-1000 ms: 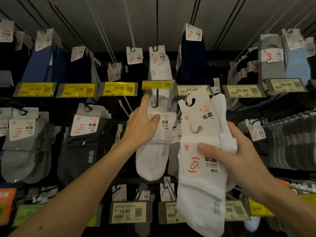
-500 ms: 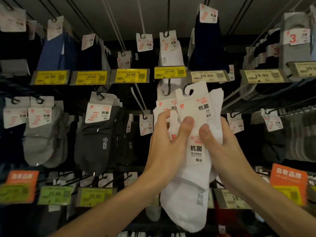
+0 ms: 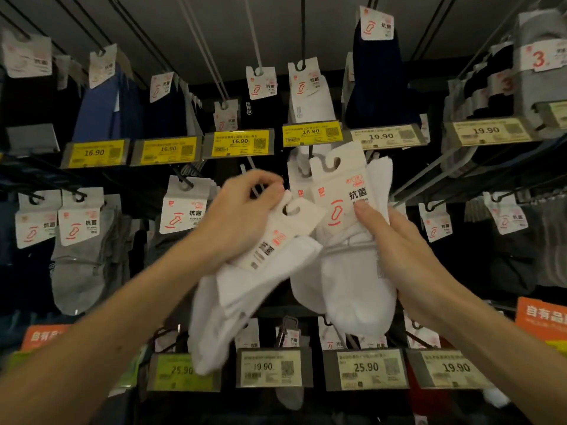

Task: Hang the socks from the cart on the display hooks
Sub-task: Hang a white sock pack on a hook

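One sock pack (image 3: pixel 254 289) now split from bundle (image 3: pixel 352 286)

Display rack (image 3: pixel 239 142) fills the background. Right grip (image 3: pixel 395 240) clutches the white bundle upright, at centre. Left grip (image 3: pixel 242 219) pinches the tilted sock pack by its card, beside it.

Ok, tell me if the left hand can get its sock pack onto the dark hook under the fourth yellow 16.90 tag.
Probably, though not straight: the left hand grips its sock pack tilted just below-left of the hook, but the bundle in the right hand crowds the hook's front.
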